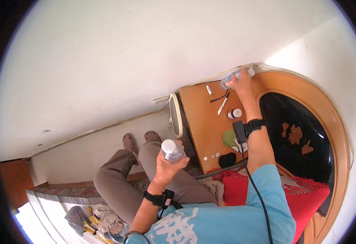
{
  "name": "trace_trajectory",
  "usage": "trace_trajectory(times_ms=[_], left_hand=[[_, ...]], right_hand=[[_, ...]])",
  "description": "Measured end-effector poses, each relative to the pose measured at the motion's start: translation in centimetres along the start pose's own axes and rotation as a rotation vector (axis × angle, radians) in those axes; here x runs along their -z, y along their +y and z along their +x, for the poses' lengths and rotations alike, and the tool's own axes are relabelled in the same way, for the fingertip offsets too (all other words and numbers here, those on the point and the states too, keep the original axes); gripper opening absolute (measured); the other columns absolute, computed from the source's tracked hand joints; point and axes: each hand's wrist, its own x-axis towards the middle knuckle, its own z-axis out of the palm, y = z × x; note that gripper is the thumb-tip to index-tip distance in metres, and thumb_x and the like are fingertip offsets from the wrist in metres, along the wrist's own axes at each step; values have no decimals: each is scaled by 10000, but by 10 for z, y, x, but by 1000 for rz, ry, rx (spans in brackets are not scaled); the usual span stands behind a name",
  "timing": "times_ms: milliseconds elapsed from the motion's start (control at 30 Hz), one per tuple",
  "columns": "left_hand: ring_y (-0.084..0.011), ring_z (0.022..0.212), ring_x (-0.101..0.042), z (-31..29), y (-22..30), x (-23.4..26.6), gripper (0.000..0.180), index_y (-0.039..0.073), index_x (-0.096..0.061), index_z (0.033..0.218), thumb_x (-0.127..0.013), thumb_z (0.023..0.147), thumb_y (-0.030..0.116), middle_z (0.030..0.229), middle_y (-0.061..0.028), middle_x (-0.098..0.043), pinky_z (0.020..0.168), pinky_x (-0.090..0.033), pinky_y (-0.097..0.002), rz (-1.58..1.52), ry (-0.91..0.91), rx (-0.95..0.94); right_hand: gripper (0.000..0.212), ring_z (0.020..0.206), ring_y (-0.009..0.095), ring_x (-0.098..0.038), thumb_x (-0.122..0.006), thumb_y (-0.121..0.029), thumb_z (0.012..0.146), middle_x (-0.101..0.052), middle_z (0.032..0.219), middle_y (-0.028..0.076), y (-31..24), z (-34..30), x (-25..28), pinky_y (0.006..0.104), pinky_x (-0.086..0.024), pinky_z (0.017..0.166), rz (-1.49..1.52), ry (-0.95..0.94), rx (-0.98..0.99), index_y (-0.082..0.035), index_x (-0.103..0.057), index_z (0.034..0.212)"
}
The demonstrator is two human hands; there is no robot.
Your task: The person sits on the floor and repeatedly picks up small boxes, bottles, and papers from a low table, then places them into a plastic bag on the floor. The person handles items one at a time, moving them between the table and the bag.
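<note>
My left hand (pixel 166 166) is wrapped round a clear plastic bottle (pixel 174 154) with a white cap, held above my thigh with the cap toward me. At the far right corner of the wooden tabletop (pixel 200 124), my right hand (pixel 243 82) is closed round a second clear plastic bottle (pixel 225 83). That bottle lies tilted near the wall, and my fingers cover its middle. Closest to it are a small white tube (pixel 209 90), a thin dark cord (pixel 218 99) and a white-and-black pen (pixel 223 104).
A small dark jar (pixel 234 114), a green pad (pixel 229 138), a black pouch (pixel 227 161) and several small white discs (pixel 213 156) lie on the tabletop. An oval mirror (pixel 176 116) stands at its left edge. A red fringed cloth (pixel 243 185) is beside me.
</note>
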Motion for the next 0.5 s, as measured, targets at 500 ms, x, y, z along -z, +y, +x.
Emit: trace_trajectory(times_ms=[500], left_hand=[[-170,1063,-558,-21,47,90,499,48,-559,1161,-779,713,34,1164,-63,-573,892,-481,-342,-25,350,-220]], right_hand=[[259,861,275,-583,-683,-151,798,-593,941,169,-82,-52,159,377,-470,789,205,-40,46,-3,-575,981]])
